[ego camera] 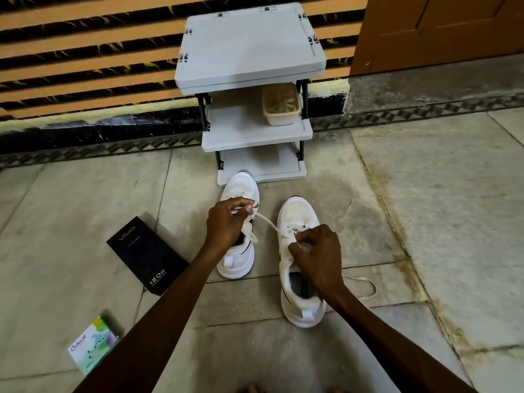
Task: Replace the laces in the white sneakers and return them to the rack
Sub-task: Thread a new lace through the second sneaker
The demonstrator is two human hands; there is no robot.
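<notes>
Thumb and forefinger of the left grip point(230, 219) pinch one end of a lace point(269, 224). It slants down-right to the eyelets of the right sneaker point(300, 282), where the nearer right grip point(314, 252) is clenched, seemingly on the same lace. The shoe's long axis points at the rack point(256, 131). Two sneakers stand on the floor point(85, 222), the left sneaker point(241, 185) touching the rack's base. Also one tub point(280, 104) and two boxes point(147, 253).

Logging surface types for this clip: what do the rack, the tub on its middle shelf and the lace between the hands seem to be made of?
Rack: pale grey, matte shelves with moulded rims, likely plastic. Tub: translucent beige with thin walls, probably plastic. Lace: flat, off-white and limp, apparently woven fabric.
</notes>
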